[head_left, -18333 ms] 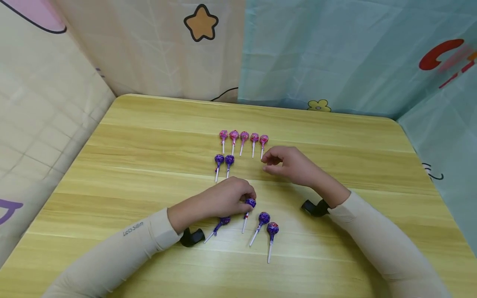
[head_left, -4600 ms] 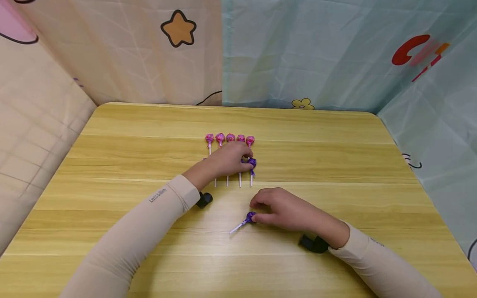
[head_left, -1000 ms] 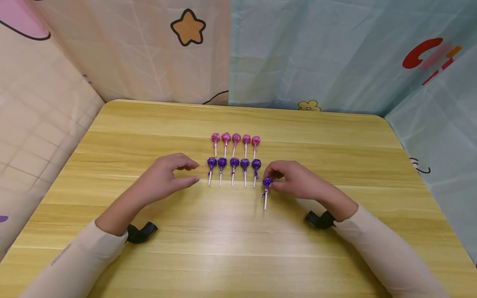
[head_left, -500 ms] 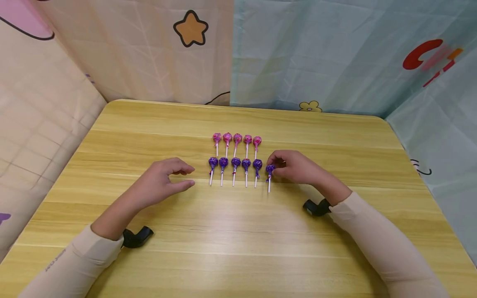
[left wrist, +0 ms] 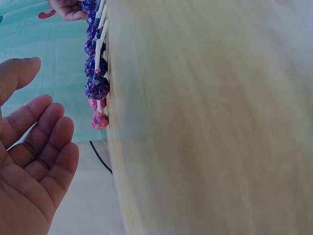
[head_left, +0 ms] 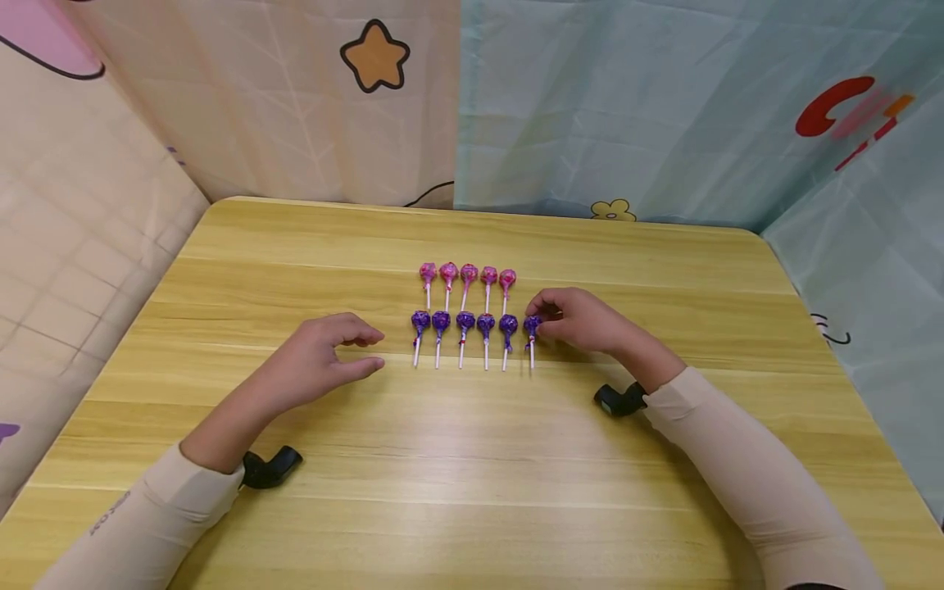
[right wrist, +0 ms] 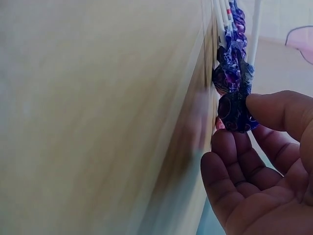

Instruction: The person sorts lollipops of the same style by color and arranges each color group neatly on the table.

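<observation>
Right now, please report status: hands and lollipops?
Left hand open, idle. Right hand pinches sixth purple lollipop at row's right end. Pink row behind. Nothing obstructing.

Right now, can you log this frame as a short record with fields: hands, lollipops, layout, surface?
left hand: left hand rests on the table, fingers relaxed, holding nothing, left of the rows
right hand: right hand pinches the head of the sixth purple lollipop at the right end of the near row
far row: five pink lollipops, sticks toward the person
near row: five purple lollipops lying side by side, plus the pinched one
surface: wooden table
surroundings: patterned fabric screens around the table
</observation>
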A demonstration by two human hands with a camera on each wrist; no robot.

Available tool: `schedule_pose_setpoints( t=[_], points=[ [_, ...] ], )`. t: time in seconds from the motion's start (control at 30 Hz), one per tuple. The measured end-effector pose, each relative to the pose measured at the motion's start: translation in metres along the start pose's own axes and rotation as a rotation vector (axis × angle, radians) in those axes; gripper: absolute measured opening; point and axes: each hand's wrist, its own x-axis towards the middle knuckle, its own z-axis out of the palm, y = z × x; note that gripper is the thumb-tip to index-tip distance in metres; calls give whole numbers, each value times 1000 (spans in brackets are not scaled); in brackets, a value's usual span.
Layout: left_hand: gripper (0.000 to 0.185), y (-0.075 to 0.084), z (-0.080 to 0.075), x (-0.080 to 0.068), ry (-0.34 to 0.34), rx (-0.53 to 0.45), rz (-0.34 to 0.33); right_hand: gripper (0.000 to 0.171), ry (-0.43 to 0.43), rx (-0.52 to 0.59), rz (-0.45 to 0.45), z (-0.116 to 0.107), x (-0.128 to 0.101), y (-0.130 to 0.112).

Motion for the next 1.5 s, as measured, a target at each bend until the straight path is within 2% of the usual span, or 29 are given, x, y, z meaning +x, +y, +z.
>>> schedule_pose_setpoints(
  t=[0.63, 1.0, 1.2, 1.5],
  points=[
    [32, 4, 1, 2, -24, 4, -2, 22, -26, -16, -1, 2, 4, 3],
    [32, 4, 2, 3, -24, 4, -6, 11, 0, -59, 16, 3, 9, 0],
    [32, 3, 3, 2, -12, 2, 1, 11, -8, -68, 18, 3, 9, -1],
    [31, 1, 6, 2, -11, -2, 2, 15, -31, -90, -18, 3, 11, 2]
  ],
)
